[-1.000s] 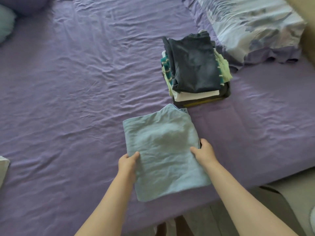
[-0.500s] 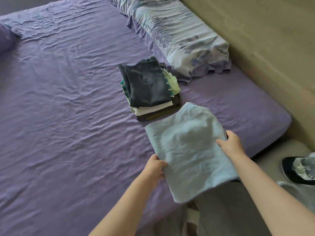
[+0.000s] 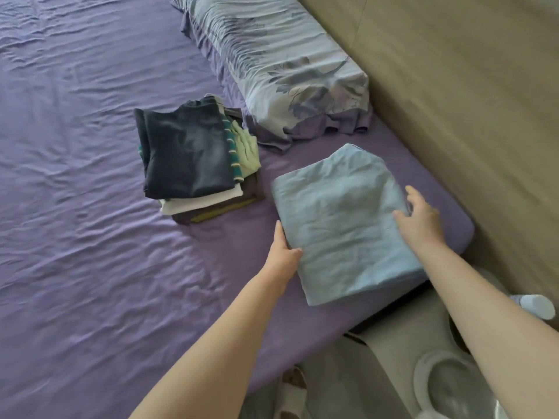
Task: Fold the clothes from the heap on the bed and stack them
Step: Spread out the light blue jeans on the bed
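A folded light blue garment (image 3: pixel 341 219) lies flat between my hands over the near right corner of the purple bed (image 3: pixel 75 207). My left hand (image 3: pixel 282 252) grips its left edge, thumb on top. On its right edge, my right hand (image 3: pixel 420 220) holds it with the fingers spread over the cloth. The garment's near end juts past the mattress edge. To its left stands the stack of folded clothes (image 3: pixel 187 155), a dark navy piece on top with green, white and brown layers below. A narrow strip of sheet separates garment and stack.
A flowered pillow (image 3: pixel 278 65) lies behind the stack, against a beige wall panel (image 3: pixel 469 101) along the right. On the floor below the bed edge are a pale slipper (image 3: pixel 290 394) and a round grey object (image 3: pixel 447 385).
Both hands have carried the blue garment to the right, from in front of the stack to beside it near the bed corner. The view has swung right as well.
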A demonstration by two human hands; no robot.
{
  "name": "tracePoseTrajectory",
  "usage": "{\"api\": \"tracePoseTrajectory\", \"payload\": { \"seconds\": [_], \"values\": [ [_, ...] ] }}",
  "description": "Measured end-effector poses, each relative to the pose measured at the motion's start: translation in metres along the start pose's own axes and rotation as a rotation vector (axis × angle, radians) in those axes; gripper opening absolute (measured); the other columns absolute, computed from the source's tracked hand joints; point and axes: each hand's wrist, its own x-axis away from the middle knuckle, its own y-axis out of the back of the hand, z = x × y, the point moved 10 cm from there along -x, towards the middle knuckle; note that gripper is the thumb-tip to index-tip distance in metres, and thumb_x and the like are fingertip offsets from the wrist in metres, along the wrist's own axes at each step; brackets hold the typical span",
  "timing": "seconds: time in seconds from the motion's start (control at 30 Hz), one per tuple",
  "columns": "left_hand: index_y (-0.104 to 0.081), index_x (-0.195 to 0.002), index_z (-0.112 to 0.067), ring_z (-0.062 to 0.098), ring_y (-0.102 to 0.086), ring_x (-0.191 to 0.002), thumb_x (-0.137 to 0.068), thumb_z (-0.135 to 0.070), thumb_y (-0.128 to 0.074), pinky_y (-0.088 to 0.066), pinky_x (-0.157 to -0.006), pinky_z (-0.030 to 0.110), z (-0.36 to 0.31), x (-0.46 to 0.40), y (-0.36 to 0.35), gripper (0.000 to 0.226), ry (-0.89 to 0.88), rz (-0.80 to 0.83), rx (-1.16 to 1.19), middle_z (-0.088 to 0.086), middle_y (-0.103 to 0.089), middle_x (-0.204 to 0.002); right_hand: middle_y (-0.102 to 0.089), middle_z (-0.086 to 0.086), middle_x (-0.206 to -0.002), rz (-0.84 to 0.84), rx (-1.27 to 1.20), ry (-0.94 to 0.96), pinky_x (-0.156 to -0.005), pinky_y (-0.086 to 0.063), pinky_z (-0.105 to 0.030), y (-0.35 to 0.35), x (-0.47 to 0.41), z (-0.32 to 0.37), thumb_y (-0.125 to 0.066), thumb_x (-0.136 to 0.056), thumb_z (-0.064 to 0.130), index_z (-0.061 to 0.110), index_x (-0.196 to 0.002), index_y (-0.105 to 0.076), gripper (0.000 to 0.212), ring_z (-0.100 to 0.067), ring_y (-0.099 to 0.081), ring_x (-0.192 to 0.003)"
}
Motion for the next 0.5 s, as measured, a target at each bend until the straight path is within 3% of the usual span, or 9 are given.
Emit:
{"api": "tracePoseTrajectory", "payload": {
  "seconds": [0.07,0.1,0.2,0.3,0.4,0.5],
  "values": [
    [-0.019,-0.149,-0.034,0.014,-0.05,-0.123,-0.091,0.001,-0.046,-0.048,-0.095,0.03,0.012,-0.01,-0.013,0.073,0.006,0.017,-0.316,-0.005,-0.041,-0.141,-0.04,-0.01,-0.147,0.083,0.115,0.078,-0.106,-0.033,-0.041,-0.019,0.001,0.004,-0.052,-0.093,0.016,0.016,-0.147,-0.031,0.058,-0.034,-0.037,-0.131],
    [-0.012,-0.152,-0.031,0.024,-0.037,-0.134,-0.093,-0.003,-0.045,-0.042,-0.104,0.036,0.022,-0.011,-0.021,0.074,0.041,0.048,-0.534,0.003,-0.024,-0.154,-0.034,-0.008,-0.151,0.159,0.174,0.115,-0.107,-0.032,-0.041,-0.036,0.005,0.005,-0.052,-0.093,0.018,0.018,-0.148,-0.029,0.059,-0.033,-0.033,-0.134],
    [-0.013,-0.153,-0.032,0.033,-0.011,-0.144,-0.095,-0.009,-0.04,-0.03,-0.112,0.043,0.048,-0.011,-0.047,0.067,0.04,0.153,-0.963,0.006,0.005,-0.161,-0.011,-0.004,-0.159,0.423,0.405,0.147,-0.112,-0.024,-0.042,-0.093,0.025,-0.005,-0.05,-0.095,0.03,0.032,-0.149,-0.022,0.061,-0.03,-0.014,-0.143],
    [-0.014,-0.152,-0.032,0.041,-0.011,-0.143,-0.096,-0.012,-0.038,-0.027,-0.113,0.045,0.071,-0.008,-0.06,0.064,0.085,0.201,-1.064,0.007,0.016,-0.16,0.005,-0.001,-0.16,0.572,0.573,0.113,-0.114,-0.017,-0.052,-0.131,0.04,-0.027,-0.046,-0.095,0.041,0.041,-0.149,-0.008,0.066,-0.028,0.002,-0.146],
    [-0.004,-0.152,-0.038,0.042,-0.017,-0.14,-0.095,-0.01,-0.039,-0.031,-0.111,0.043,0.093,-0.007,-0.062,0.072,0.142,0.223,-1.058,-0.001,0.027,-0.157,0.014,-0.001,-0.159,0.61,0.621,0.126,-0.115,-0.011,-0.054,-0.145,0.042,-0.044,-0.043,-0.096,0.044,0.043,-0.148,0.005,0.071,-0.028,0.01,-0.146],
    [-0.006,-0.151,-0.039,0.038,-0.023,-0.138,-0.096,-0.012,-0.04,-0.033,-0.109,0.041,0.094,-0.004,-0.06,0.071,0.11,0.196,-1.039,-0.004,0.024,-0.158,0.013,0.0,-0.159,0.617,0.61,0.135,-0.115,-0.012,-0.054,-0.146,0.038,-0.044,-0.044,-0.096,0.044,0.042,-0.148,0.003,0.071,-0.027,0.009,-0.146]
  ]
}}
